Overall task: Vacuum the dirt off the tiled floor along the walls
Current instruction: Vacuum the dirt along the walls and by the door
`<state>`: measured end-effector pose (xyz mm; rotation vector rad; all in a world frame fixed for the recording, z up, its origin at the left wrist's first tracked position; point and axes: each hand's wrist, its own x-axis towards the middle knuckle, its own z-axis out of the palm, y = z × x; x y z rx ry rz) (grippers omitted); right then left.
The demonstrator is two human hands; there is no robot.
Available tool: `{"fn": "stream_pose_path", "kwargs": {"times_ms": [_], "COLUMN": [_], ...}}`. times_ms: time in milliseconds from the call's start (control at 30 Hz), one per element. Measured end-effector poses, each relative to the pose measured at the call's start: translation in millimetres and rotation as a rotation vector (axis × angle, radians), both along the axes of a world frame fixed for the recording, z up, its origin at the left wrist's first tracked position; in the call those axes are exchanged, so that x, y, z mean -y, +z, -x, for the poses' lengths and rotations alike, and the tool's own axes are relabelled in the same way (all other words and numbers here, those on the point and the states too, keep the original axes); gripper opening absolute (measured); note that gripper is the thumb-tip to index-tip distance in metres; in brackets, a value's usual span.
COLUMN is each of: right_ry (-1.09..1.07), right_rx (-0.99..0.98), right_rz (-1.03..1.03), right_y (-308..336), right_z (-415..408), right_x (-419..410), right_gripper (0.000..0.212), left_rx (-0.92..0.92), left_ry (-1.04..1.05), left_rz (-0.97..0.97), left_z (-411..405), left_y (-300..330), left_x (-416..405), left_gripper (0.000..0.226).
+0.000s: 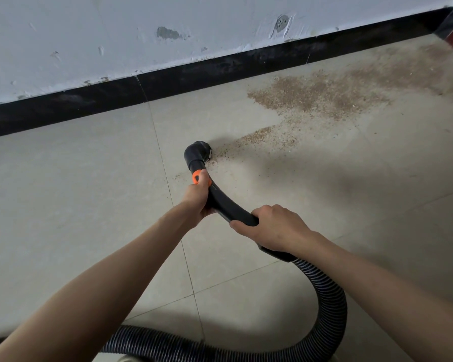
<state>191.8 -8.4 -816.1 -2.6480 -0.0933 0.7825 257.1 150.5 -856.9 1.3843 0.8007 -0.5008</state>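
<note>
Hands (198,197) (272,228) hold vacuum wand (228,205), nozzle (198,151) touching dirt (317,96).

Both bare forearms reach forward from the lower edge of the view. The left hand (198,197) is curled closed around the black curved plastic vacuum wand (226,202), thumb upward. The right hand (275,228) wraps its rear end, knuckles up, fingers curled under.

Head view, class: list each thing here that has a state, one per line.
Black round vacuum nozzle: on the floor, at the dirt's edge.
Brown sandy dirt: still spread over the beige tiles.
Left hand: grips the black curved tube.
Right hand: grips it too.
</note>
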Motion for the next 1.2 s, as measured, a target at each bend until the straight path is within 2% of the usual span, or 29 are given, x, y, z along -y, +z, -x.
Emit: {"fn": "stream_pose_path", "kwargs": {"times_ms": [933,1200], "right_ry": [-0.142,-0.170], "right_rx": [0.031,0.091], "right_rz": [0.011,0.100], "right_y": [-1,-7], "right_z": [-7,-16], "right_x": [53,64], "right_gripper": [0.054,0.053], "left_rx": [-0.061,-0.045], "left_ry": [-0.118,-0.158], "left_rz": [0.121,0.108], "left_z": [-32,-50], "left_y": [-3,-8], "left_x": [61,83], "left_gripper": [0.028,0.032]}}
